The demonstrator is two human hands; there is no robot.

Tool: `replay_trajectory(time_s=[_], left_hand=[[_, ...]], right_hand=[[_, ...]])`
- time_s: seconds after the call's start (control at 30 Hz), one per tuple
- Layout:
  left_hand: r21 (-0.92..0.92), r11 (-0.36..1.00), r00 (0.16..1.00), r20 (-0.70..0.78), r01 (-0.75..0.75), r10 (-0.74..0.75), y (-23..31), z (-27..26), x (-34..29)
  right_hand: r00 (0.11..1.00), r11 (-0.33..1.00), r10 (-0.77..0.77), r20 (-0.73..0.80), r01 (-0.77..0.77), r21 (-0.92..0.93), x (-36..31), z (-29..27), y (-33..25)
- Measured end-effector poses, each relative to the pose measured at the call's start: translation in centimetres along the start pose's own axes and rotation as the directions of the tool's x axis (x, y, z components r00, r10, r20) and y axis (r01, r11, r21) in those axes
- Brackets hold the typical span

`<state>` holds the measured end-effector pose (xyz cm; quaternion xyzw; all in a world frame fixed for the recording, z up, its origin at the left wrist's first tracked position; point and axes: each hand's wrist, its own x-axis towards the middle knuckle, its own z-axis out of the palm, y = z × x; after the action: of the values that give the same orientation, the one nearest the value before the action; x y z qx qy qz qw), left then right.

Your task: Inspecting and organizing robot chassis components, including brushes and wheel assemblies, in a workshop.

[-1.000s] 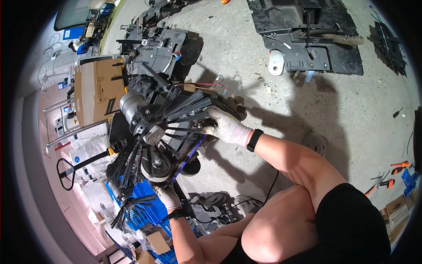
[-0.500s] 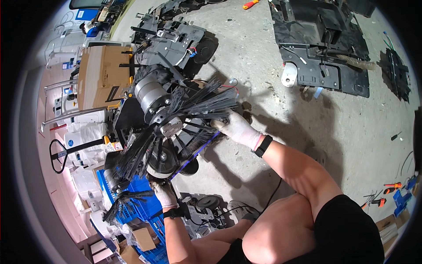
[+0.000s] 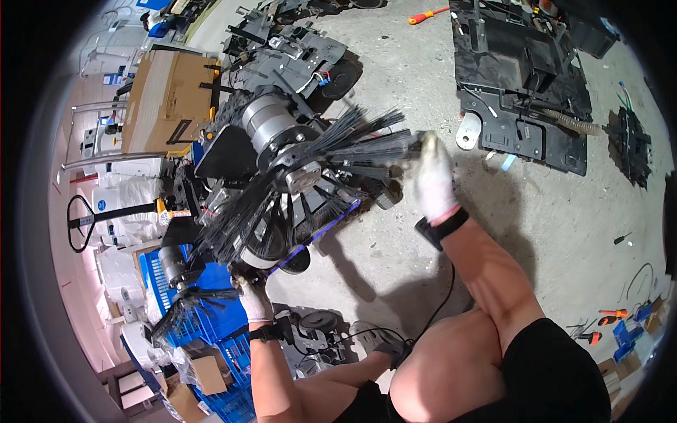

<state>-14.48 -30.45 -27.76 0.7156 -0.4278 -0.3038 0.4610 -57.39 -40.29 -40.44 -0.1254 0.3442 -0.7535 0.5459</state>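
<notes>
A dirty machine assembly (image 3: 233,151) stands tilted in front of me, with a silver motor (image 3: 271,127) and a side brush of long black bristles (image 3: 236,222). A purple-blue strip (image 3: 314,237) runs along its lower edge. My left hand (image 3: 254,299), in a whitish glove, is closed on the assembly's bottom corner below a pale wheel; its fingertips are partly hidden. My gloved right hand (image 3: 434,180) is raised beside the bristle tips at the right, off the lower edge. Motion smears its fingers, and nothing can be made out in them.
Dark machine plates (image 3: 522,92) lie on the floor at the far right, near a screwdriver (image 3: 427,15). Another dismantled unit (image 3: 303,60) lies beyond. At left stand a cardboard box (image 3: 166,102) and blue crates (image 3: 211,310). A black cable (image 3: 446,296) runs by my knee.
My right hand has let go of the assembly's right edge and moved right and up. My left hand keeps its hold at the bottom corner. The whole view has shifted slightly.
</notes>
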Motion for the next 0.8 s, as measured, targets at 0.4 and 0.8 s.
replay_trajectory(time_s=[0.4, 0.8], left_hand=[[-0.139, 0.986, 0.996, -0.01, 0.087, -0.09, -3.2, -1.7, 1.6], [0.251, 0.967, 0.999, 0.0, 0.041, -0.042, -2.0, -1.3, 1.9]], right_hand=[[0.75, 0.849, 0.489, -0.444, -0.527, 0.043, -3.2, -22.9, 0.6], [0.719, 0.295, 0.538, 0.439, 0.327, -0.898, -8.7, 4.2, -8.6]])
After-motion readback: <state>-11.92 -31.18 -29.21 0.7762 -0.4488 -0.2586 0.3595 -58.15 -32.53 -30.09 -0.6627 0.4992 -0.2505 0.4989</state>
